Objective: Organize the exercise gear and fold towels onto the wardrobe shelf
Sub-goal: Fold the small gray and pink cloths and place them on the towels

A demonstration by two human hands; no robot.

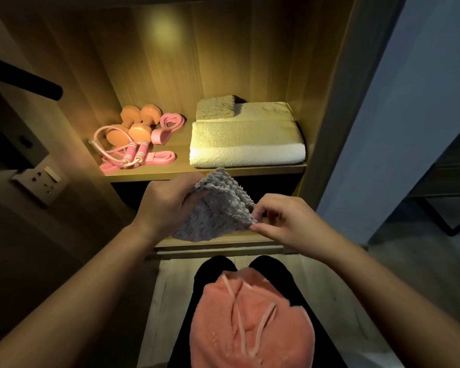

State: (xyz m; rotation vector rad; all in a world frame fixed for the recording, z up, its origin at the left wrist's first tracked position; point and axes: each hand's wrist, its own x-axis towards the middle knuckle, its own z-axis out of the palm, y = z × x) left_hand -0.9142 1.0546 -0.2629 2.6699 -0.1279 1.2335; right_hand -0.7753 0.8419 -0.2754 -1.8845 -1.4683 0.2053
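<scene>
Left hand (168,208) grips the grey towel (218,208); right hand (279,221) pinches its corner. Soft, light, floppy: best held at corners.

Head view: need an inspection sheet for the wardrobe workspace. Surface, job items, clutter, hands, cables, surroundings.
Surface: wardrobe shelf, wood, warmly lit.
Job's things: orange dumbbells, pink jump rope and pink resistance bands grouped at shelf left; folded white towel at shelf right, small beige towel folded at its back left; grey towel held in front of the shelf; pink towel unfolded on the person's lap.
Clutter: nothing seen.
Hands: left hand grips the grey towel's left side; right hand pinches its right corner with the fingers.
Cables: nothing seen.
Surroundings: wall socket at left; darker room at right.
</scene>
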